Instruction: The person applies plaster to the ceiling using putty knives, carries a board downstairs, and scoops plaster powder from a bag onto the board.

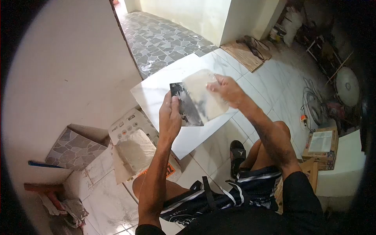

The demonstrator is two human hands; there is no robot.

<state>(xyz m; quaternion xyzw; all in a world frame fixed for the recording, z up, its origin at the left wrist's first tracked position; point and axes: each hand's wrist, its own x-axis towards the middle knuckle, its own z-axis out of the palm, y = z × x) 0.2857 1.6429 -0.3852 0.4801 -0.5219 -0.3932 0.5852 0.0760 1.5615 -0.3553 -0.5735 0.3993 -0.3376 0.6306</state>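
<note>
My left hand (170, 117) grips the edge of a thin dark rectangular plate (188, 111) smeared with whitish paste. In my right hand (230, 92) is a pale flat sheet with rounded corners (203, 94), pinched at its right edge. The pale sheet meets or overlaps the dark plate's right side; whether they press together I cannot tell. Both are held above a large white marbled panel (156, 88). Just left of my left forearm stands an opened cardboard box (122, 129) with a plastic lining and pale powder inside.
A stone-patterned tile (74, 148) leans against the left wall, near a red-headed tool (44, 188). A wooden board (244, 55) lies at the back. To the right are cables (311, 102), a round fan-like object (347, 86) and cardboard boxes (320, 149).
</note>
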